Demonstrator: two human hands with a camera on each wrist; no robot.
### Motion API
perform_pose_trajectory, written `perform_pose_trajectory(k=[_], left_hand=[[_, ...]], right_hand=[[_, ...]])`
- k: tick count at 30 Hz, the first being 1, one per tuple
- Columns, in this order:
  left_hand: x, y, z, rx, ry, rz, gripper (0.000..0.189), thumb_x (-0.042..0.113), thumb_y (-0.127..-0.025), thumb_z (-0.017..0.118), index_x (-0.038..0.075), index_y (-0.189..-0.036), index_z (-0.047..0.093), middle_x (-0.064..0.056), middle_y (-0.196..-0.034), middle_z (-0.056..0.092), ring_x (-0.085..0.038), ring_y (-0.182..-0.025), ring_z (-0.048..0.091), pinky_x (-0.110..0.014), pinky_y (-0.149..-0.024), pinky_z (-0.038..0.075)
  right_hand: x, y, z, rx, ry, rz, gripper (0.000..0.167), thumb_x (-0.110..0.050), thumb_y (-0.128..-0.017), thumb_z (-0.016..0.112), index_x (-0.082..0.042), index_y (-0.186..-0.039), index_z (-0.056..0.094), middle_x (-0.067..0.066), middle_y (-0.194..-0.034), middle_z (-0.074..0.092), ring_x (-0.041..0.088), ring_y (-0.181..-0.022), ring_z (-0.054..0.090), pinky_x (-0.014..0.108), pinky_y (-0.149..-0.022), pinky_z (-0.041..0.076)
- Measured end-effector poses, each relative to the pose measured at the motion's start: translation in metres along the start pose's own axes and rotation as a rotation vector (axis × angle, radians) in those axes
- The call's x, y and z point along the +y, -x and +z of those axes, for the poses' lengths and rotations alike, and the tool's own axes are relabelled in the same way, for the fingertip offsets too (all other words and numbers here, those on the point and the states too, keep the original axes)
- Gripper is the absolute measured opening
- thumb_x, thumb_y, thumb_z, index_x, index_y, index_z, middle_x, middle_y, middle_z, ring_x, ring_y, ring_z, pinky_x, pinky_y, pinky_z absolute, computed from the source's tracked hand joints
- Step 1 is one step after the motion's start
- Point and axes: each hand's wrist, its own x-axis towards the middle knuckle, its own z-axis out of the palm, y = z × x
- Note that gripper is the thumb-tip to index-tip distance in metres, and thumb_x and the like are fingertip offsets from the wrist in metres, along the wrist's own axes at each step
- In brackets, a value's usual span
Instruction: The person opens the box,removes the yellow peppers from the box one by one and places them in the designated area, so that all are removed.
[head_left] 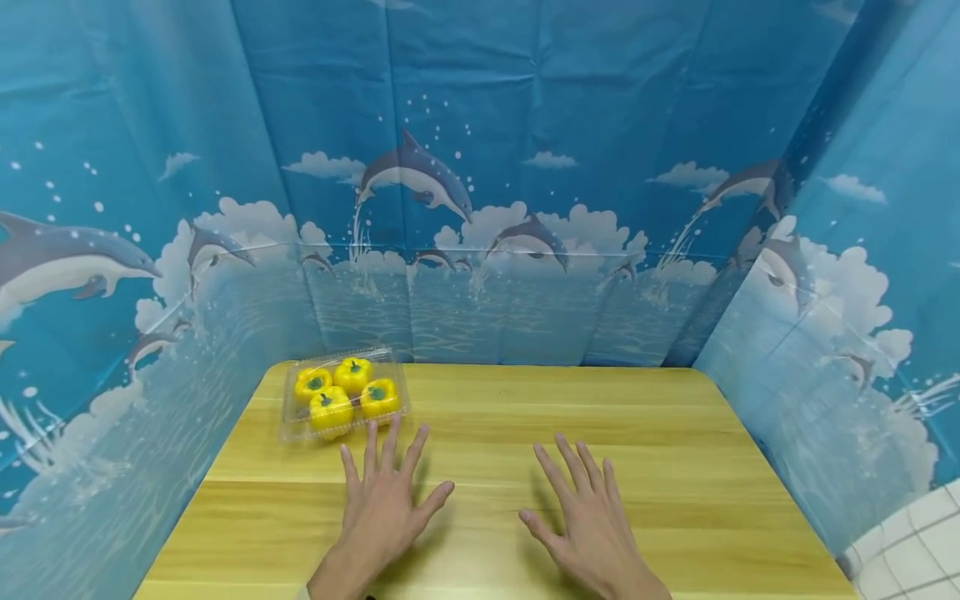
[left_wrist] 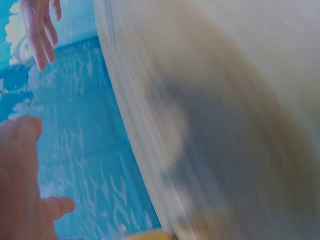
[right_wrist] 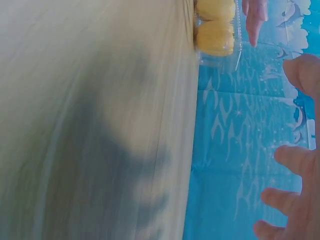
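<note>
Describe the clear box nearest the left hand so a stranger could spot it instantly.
Start at the wooden table and go to its far left corner. There sits a clear plastic box, just beyond the left hand. It alone holds four yellow peppers.

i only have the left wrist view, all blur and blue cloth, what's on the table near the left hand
Observer: A clear plastic clamshell box sits at the table's far left corner, just beyond the left hand.
Operator: anything in it
Observer: Four yellow bell peppers, green stems up, packed two by two.
Operator: is the left hand holding it
Observer: No. Its fingers are spread straight over the wood; the tips come close to the box's near edge, but I cannot tell whether they touch.
Operator: and the right hand
Observer: The right hand is spread open too, over bare wood, well apart from the box.
</note>
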Motion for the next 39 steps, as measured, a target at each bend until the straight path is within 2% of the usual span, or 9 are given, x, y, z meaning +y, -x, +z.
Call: perform_pose_trajectory(k=[8,13,19,22,25,31,39], left_hand=[[-0.038,-0.029,-0.012,0.029,0.009,-0.086,0.093,0.074,-0.109,0.068,0.03,-0.185,0.037,-0.02,-0.197,0.016,-0.059,-0.181,0.012,-0.099,-0.132,0.005],[-0.067,-0.046,-0.026,0.051,0.015,-0.128,0.092,0.071,-0.112,0.065,0.026,-0.186,0.034,-0.025,-0.196,0.012,-0.064,-0.179,0.009,-0.101,-0.13,0.0],[-0.103,-0.056,-0.039,0.062,0.02,-0.192,0.093,0.07,-0.113,0.064,0.021,-0.186,0.032,-0.032,-0.194,0.011,-0.068,-0.177,0.003,-0.104,-0.126,-0.002],[-0.114,-0.059,-0.042,0.049,0.038,-0.217,0.095,0.07,-0.113,0.064,0.021,-0.186,0.03,-0.034,-0.193,0.007,-0.07,-0.176,-0.002,-0.105,-0.125,-0.004],[-0.121,-0.059,-0.039,0.026,0.068,-0.232,0.095,0.071,-0.113,0.064,0.021,-0.186,0.03,-0.034,-0.193,0.005,-0.072,-0.175,-0.005,-0.104,-0.125,-0.002],[-0.126,-0.054,-0.031,0.027,0.076,-0.245,0.089,0.067,-0.115,0.063,0.021,-0.185,0.034,-0.034,-0.192,0.013,-0.073,-0.175,0.003,-0.099,-0.129,0.022],[-0.128,-0.048,-0.03,0.064,0.068,-0.185,0.076,0.055,-0.119,0.063,0.02,-0.182,0.041,-0.033,-0.19,0.022,-0.073,-0.173,0.01,-0.099,-0.122,0.034]], right_hand=[[-0.007,-0.015,0.0,0.013,-0.016,-0.071,0.084,-0.052,-0.109,0.079,-0.03,-0.182,0.044,0.017,-0.182,0.051,0.052,-0.159,0.057,0.083,-0.126,0.047],[-0.015,-0.028,0.002,0.024,-0.042,-0.117,0.084,-0.045,-0.108,0.083,-0.027,-0.181,0.046,0.016,-0.179,0.053,0.048,-0.156,0.059,0.075,-0.121,0.055],[-0.029,-0.041,0.007,-0.036,-0.107,-0.129,0.08,-0.045,-0.112,0.078,-0.027,-0.182,0.044,0.013,-0.182,0.05,0.046,-0.16,0.056,0.075,-0.119,0.057],[-0.033,-0.045,0.01,-0.058,-0.137,-0.132,0.077,-0.045,-0.114,0.076,-0.025,-0.181,0.045,0.012,-0.183,0.048,0.045,-0.161,0.055,0.075,-0.12,0.057],[-0.036,-0.047,0.012,-0.069,-0.145,-0.134,0.075,-0.044,-0.114,0.076,-0.024,-0.18,0.046,0.013,-0.182,0.049,0.044,-0.161,0.056,0.073,-0.119,0.058],[-0.041,-0.051,0.018,-0.105,-0.165,-0.153,0.072,-0.042,-0.115,0.075,-0.022,-0.179,0.047,0.016,-0.18,0.051,0.044,-0.16,0.057,0.07,-0.121,0.058],[-0.052,-0.06,0.027,-0.137,-0.229,-0.163,0.07,-0.034,-0.116,0.075,-0.024,-0.179,0.047,0.014,-0.181,0.05,0.042,-0.163,0.056,0.068,-0.124,0.057]])
